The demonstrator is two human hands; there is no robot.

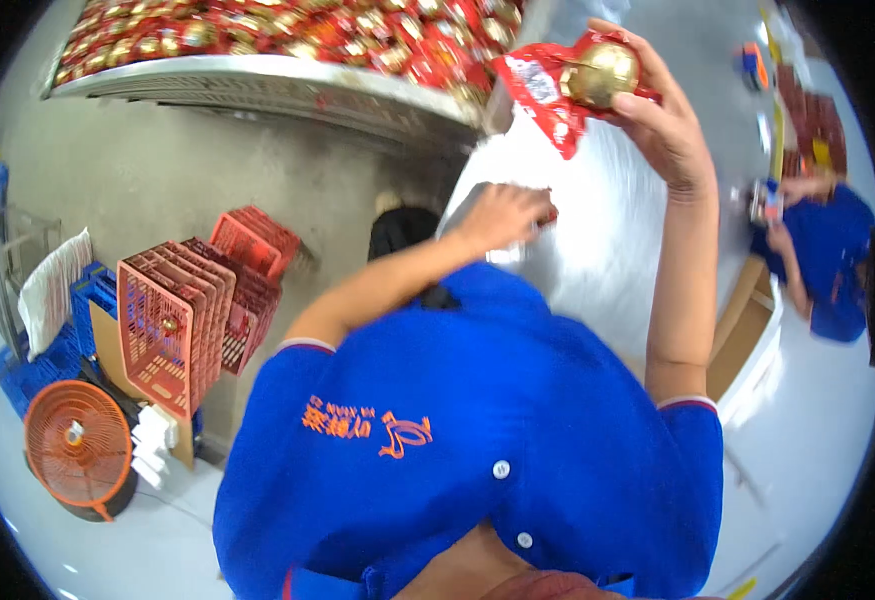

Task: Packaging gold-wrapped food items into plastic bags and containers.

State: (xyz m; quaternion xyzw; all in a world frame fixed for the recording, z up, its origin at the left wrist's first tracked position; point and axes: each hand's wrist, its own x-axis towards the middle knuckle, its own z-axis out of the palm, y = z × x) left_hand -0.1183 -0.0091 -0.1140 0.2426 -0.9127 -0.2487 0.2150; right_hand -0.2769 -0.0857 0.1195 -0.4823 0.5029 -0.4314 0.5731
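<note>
My right hand (666, 112) is raised at the upper right, its fingers and thumb around a round item in shiny gold and red wrapping (604, 73). A crinkled red plastic wrapper with a white printed patch (538, 90) hangs from the item's left side. My left hand (501, 217) is lower, over the metal table, its fingers bent and blurred by motion. A small red bit shows at its fingertips; whether they grip it cannot be told. Many similar red and gold wrapped items (302, 34) fill a large metal-sided tray beyond my hands.
The shiny metal table (595, 217) lies under my hands. On the left are stacked red plastic crates (174, 322), blue crates (96, 289), a white sack (54, 292) and an orange floor fan (77, 442). A co-worker in blue (820, 247) is at the far right, near an open cardboard box (745, 330).
</note>
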